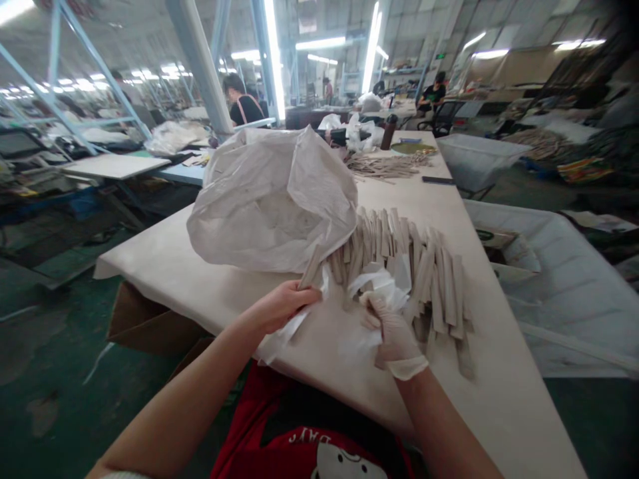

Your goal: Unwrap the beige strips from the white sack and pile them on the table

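My left hand (pixel 292 306), bare, is closed around a flat beige strip (pixel 312 266) that sticks up past the fingers. A thin white sheet (pixel 295 327) hangs just beside and below that hand; whether the fingers also grip it is unclear. My right hand (pixel 387 329), in a thin whitish glove, is closed on a crumpled, translucent white wrapper (pixel 384 286), slightly blurred. Just beyond it lies a pile of similar beige strips (pixel 434 279), laid side by side. A large white plastic bag (pixel 269 193) stands behind my left hand, its mouth facing me.
The pale table (pixel 499 399) narrows away from me. Farther back lie more thin strips (pixel 384 166), a dark bottle (pixel 388 133) and a dark flat object (pixel 438 180). White bins (pixel 564 279) stand along the right. A cardboard box (pixel 150 319) sits below left. Other people work far off.
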